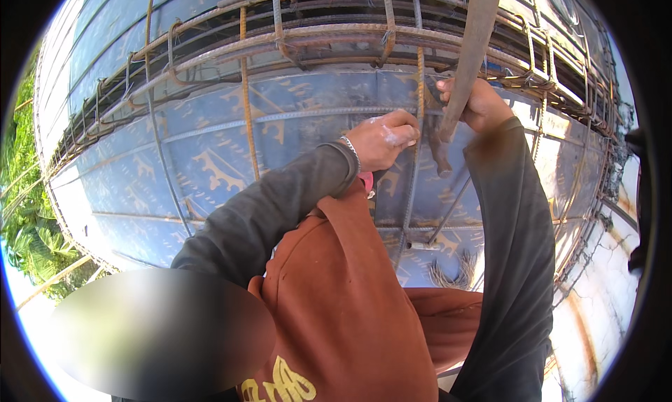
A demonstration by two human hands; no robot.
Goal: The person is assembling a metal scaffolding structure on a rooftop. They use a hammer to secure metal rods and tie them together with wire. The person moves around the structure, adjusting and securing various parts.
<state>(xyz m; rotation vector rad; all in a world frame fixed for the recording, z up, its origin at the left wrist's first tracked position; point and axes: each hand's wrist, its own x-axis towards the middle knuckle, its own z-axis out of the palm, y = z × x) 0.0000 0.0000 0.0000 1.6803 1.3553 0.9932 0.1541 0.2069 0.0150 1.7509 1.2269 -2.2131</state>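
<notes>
Blue formwork (210,164); right hand (479,104) hides tool (442,146) grip.

- Hard daylight floods the scene, the right side washed out in glare.
- Deep shade falls across the dark sleeves and the lower right.
- Fisheye lens bows the rebar (336,34) into arcs; black vignette rings the frame.
- A smeared blur patch sits at lower left; the centre stays sharp.

Rebar grid (280,115) on blue formwork panels (210,164)
</notes>
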